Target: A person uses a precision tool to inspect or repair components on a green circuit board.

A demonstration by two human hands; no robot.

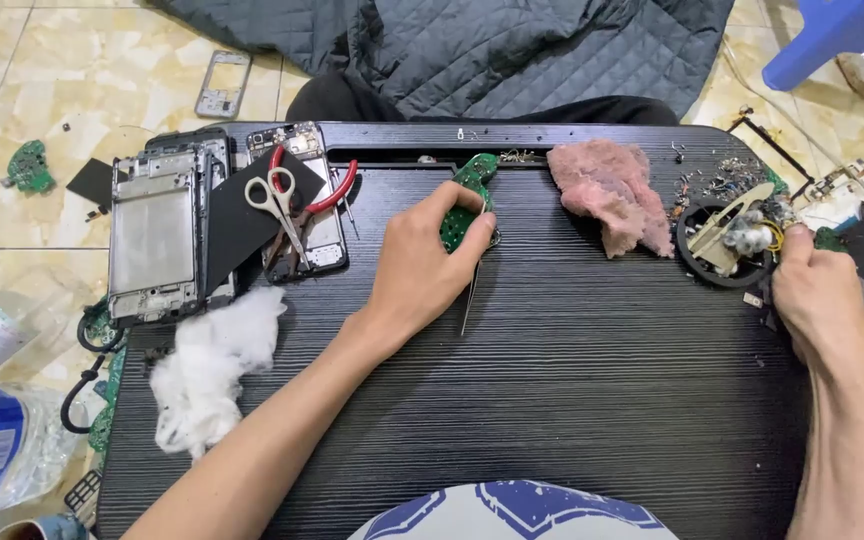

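My left hand [424, 262] rests near the middle of a black ridged table [592, 400], its fingers closed on a green circuit board [469, 192] and a pair of thin metal tweezers [473, 292] that points toward me. My right hand [820, 295] lies at the table's right edge, with the thumb against a round black dish [697, 268] that holds small parts and yellow wire. What the right fingers hold, if anything, is hidden.
A pink cloth [614, 192] lies at the back. White cotton [210, 365] sits front left. Stripped phone frames [157, 232], white scissors [277, 200] and red-handled pliers [337, 190] lie at the back left. Loose parts litter the right edge, and a quilted jacket [512, 50] lies beyond the table.
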